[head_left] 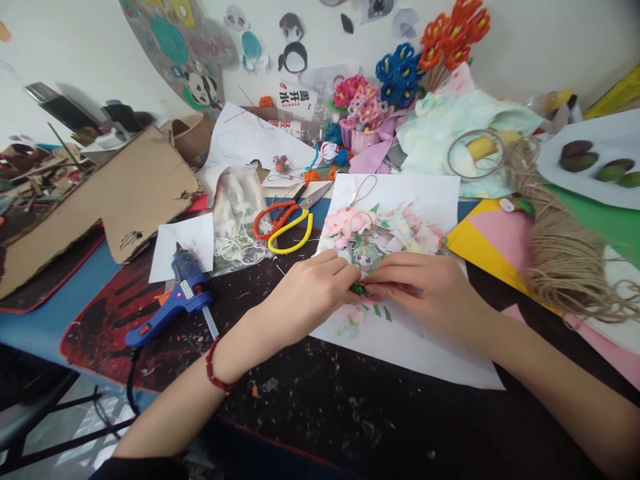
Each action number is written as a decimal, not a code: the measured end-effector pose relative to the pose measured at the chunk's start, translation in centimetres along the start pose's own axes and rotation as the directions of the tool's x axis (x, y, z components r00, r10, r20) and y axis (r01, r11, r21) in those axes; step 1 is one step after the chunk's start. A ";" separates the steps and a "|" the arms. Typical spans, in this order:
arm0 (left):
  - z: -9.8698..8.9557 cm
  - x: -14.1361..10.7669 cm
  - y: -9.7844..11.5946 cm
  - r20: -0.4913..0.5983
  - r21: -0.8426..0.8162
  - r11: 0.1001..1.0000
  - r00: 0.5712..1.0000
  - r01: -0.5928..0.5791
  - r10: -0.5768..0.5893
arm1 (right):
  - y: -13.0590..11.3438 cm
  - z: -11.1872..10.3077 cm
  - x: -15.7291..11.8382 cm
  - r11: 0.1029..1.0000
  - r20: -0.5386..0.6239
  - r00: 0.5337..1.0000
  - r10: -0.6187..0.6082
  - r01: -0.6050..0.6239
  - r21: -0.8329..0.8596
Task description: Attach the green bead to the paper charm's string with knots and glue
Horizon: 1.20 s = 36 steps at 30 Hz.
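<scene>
In the head view, one small green thing (358,289) is pinched by the left hand (315,288) and the right hand (433,290), brought close together, perhaps so it is kept steady. It is held over a big white paper (425,363), maybe so the spot below is kept clean. Left of the hands, the glue gun's (189,292) tip is set over a small paper (163,252), likely for drips. Counted nearby: one glue gun, one pair of scissors (289,225) beyond the left hand, one bundle of string (570,253) right of the right hand.
</scene>
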<state>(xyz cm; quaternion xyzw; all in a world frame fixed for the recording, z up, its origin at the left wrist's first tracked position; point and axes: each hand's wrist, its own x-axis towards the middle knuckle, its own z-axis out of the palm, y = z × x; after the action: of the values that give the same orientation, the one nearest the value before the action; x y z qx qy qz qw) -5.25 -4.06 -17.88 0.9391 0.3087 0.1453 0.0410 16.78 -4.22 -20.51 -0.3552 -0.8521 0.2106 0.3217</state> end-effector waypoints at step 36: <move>0.8 -0.3 0.4 -0.105 -0.235 0.968 0.988 0.087 -0.114 | -0.7 -0.1 0.1 0.999 -0.003 0.999 0.041 -0.041 0.003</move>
<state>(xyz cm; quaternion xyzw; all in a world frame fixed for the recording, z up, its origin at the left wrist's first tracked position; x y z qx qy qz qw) -5.03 -4.60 -18.69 0.9009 0.3390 0.2329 0.1383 16.50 -4.60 -19.99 -0.3725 -0.8438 0.2179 0.3191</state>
